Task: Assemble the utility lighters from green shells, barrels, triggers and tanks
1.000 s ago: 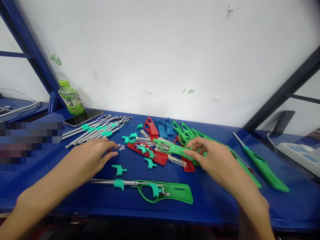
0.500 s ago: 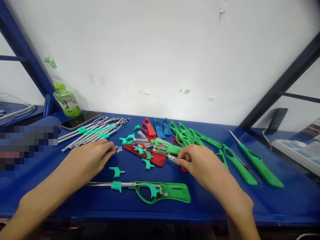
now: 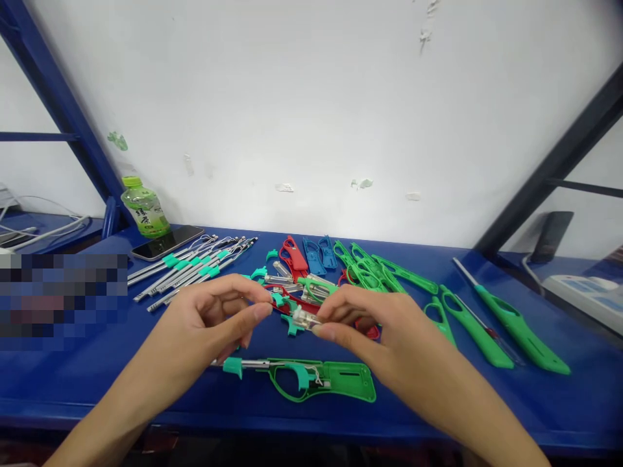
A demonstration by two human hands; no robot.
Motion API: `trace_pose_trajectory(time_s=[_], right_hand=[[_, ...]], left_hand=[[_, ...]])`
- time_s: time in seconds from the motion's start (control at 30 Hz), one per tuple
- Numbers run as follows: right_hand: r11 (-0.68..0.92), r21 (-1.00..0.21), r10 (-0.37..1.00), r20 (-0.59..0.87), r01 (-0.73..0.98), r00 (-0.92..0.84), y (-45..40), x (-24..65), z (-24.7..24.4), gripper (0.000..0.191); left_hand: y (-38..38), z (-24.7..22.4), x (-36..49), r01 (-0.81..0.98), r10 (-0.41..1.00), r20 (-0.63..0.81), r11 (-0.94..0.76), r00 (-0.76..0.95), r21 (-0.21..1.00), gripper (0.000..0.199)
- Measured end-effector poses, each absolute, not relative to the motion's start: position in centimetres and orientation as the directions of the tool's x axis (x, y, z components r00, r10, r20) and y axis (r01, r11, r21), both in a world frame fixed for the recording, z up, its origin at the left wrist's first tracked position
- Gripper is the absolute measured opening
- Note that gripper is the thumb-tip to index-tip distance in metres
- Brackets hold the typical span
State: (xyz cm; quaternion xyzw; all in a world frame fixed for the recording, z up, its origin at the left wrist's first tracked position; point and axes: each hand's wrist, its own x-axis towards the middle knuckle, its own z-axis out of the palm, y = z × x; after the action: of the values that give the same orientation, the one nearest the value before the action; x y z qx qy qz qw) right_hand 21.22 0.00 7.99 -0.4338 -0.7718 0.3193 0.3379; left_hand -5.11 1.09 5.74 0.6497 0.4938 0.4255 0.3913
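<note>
Clear tube (image 3: 305,319): pinched by right hand (image 3: 389,321), pale end toward left hand (image 3: 207,321); left grip's closure and contents cannot be told.

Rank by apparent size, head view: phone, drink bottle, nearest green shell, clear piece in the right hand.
1. Nearest green shell
2. Drink bottle and phone: too alike to rank
3. Clear piece in right hand

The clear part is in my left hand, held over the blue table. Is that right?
Not quite. The head view shows the clear part in your right hand, not the left hand; it is held over the blue table, as you said.
</note>
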Motion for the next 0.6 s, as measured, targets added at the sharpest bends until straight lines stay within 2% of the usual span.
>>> trace_pose_trajectory(time_s=[0.13, 0.3, 0.6], right_hand=[[0.479, -0.757, 0.862, 0.309, 0.444, -0.403, 0.0, 20.7, 7.8, 0.01], [0.568, -0.649, 0.82, 0.396, 0.506, -0.412, 0.1, 20.6, 7.6, 0.015], [0.603, -0.611, 0.796, 0.418, 0.513, -0.438, 0.3, 20.4, 7.1, 0.013]], left_hand=[[1.1, 6.1, -4.8, 0.261, 0.982, 0.132, -0.164, 0.134, 0.951, 0.04], [0.6, 6.1, -4.4, 0.247, 0.979, 0.14, -0.173, 0.148, 0.953, 0.039], [0.4, 6.3, -3.9, 0.214, 0.969, 0.212, -0.236, 0.125, 0.948, 0.038]])
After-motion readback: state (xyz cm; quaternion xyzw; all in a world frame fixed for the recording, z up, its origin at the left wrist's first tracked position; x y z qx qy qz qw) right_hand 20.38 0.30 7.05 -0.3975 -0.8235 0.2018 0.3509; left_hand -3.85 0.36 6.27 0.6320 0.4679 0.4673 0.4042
